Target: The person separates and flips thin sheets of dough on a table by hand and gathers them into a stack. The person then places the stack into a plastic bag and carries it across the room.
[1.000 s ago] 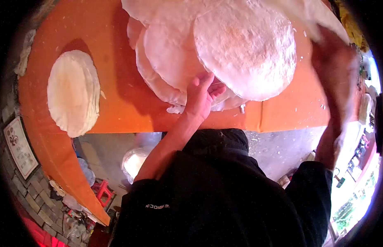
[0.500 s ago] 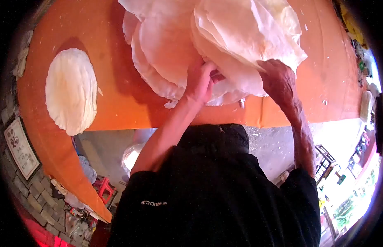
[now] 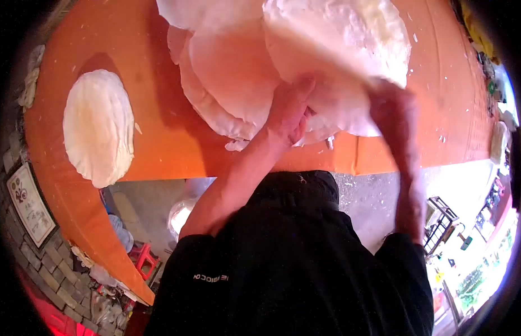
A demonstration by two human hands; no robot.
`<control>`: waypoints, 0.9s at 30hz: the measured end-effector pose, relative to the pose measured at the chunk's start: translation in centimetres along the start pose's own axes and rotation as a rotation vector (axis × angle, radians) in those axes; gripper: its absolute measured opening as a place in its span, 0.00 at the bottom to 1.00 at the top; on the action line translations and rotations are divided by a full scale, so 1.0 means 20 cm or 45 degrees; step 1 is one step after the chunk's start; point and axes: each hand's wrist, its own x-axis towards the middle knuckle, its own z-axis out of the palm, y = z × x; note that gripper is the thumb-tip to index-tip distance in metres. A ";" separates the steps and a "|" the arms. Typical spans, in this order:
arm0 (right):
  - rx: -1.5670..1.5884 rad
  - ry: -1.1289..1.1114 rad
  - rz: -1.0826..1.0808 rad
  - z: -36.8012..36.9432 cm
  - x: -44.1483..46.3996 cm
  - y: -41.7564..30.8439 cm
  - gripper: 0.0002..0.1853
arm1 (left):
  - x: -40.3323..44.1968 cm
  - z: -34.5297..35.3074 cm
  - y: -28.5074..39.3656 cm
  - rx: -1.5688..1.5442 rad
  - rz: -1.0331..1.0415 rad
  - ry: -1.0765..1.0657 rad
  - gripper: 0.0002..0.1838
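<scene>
Head view. The main stack of thin, round, pale sheets (image 3: 229, 73) lies on the orange-covered table (image 3: 454, 117), directly ahead of the person. The left hand (image 3: 291, 109) is at the near edge of the stack, thumb extended over the upper sheet (image 3: 339, 28), other fingers curled below; whether they pinch a sheet cannot be told. Relative to 0.5 s ago, this hand is set farther right. The right hand (image 3: 394, 103) is at the near right edge of the same sheet, next to a blurred band of it (motion blur hides the fingers, so their grip cannot be determined). At 1.0 s ago, the right hand was well to the right; at 0.5 s ago, it grasped a raised, creased edge. The pointed corner then visible at right no longer shows. The smaller pile (image 3: 98, 129) at left remains in place.
</scene>
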 end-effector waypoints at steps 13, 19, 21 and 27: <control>-0.090 0.172 0.022 -0.50 -0.11 -0.16 0.10 | -0.23 -0.22 0.03 0.056 0.005 0.085 0.17; 0.264 0.000 -0.245 0.07 -0.19 -0.29 0.06 | -0.27 -0.14 0.07 -0.012 -0.013 0.161 0.27; 0.197 -0.039 -0.234 0.01 -0.19 -0.29 0.12 | -0.30 -0.12 0.08 -0.050 -0.026 0.083 0.29; 0.363 0.109 -0.403 0.01 -0.20 -0.28 0.12 | -0.31 -0.09 0.08 -0.039 -0.068 0.042 0.34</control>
